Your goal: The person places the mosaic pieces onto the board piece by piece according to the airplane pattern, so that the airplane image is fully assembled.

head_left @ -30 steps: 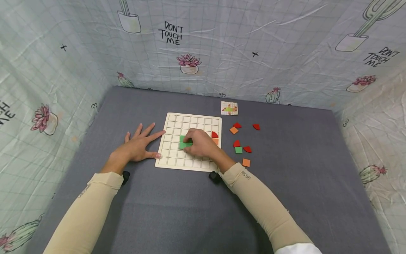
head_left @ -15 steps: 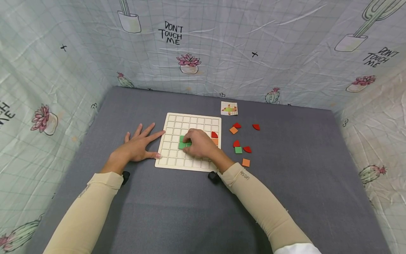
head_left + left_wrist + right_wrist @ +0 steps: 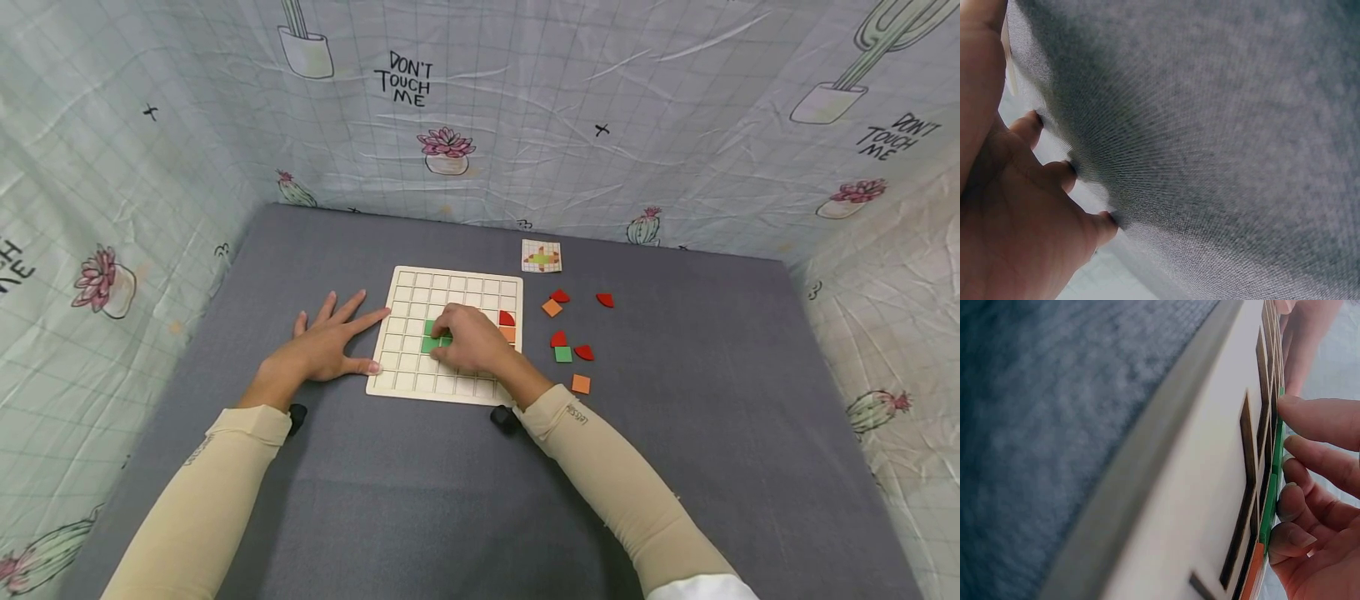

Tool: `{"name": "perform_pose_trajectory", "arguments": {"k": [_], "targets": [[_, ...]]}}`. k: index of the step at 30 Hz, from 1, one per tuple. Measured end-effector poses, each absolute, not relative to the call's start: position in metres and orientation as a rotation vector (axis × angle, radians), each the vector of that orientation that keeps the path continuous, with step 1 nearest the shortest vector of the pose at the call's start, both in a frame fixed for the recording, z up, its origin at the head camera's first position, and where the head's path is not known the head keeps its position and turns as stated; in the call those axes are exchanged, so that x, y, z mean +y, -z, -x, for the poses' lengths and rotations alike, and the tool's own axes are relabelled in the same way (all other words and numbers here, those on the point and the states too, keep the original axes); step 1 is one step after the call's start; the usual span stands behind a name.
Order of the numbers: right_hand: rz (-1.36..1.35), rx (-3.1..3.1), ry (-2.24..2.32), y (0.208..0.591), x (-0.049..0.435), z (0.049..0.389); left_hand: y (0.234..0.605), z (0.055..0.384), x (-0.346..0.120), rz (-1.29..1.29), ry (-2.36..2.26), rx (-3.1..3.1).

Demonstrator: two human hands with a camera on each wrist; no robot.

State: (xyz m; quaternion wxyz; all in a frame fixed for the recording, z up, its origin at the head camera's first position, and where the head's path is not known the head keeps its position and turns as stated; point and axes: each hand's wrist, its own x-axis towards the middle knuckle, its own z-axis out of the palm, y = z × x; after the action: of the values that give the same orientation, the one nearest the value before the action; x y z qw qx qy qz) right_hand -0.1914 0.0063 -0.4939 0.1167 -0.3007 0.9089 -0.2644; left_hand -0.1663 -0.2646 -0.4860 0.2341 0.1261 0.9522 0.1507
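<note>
A pale wooden grid board (image 3: 416, 379) lies on the grey cloth in the head view. Its middle bears several green square tiles (image 3: 429, 344), partly covered by my right hand (image 3: 474, 337). That hand's thumb and fingers are curled with their tips at the green tiles (image 3: 1270, 494) in the right wrist view, gripping one at its sides. An orange square tile (image 3: 507, 334) and a red quarter-round tile (image 3: 507, 318) sit at the board's right side. My left hand (image 3: 326, 346) rests spread, forefinger and thumb touching the board's left edge; its other fingertips press the cloth (image 3: 1210, 156).
Right of the board lie loose red quarter-round tiles (image 3: 605, 300), orange squares (image 3: 581, 383) and one green square tile (image 3: 563, 354). Behind them is a small pattern card (image 3: 542, 257). Printed fabric (image 3: 510, 100) walls the table's back and sides.
</note>
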Motion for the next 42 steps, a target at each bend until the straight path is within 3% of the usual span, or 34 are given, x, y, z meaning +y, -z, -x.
{"name": "perform_pose_trajectory", "arguments": {"k": [12, 42], "targets": [[0.899, 2.638, 0.904, 0.483, 0.021, 0.195, 0.484, 0.166, -0.264, -0.345, -0.416, 2.607], [0.794, 2.549, 1.092, 0.47, 0.153, 0.204, 0.486, 0.166, -0.265, -0.35, -0.415, 2.612]]}}
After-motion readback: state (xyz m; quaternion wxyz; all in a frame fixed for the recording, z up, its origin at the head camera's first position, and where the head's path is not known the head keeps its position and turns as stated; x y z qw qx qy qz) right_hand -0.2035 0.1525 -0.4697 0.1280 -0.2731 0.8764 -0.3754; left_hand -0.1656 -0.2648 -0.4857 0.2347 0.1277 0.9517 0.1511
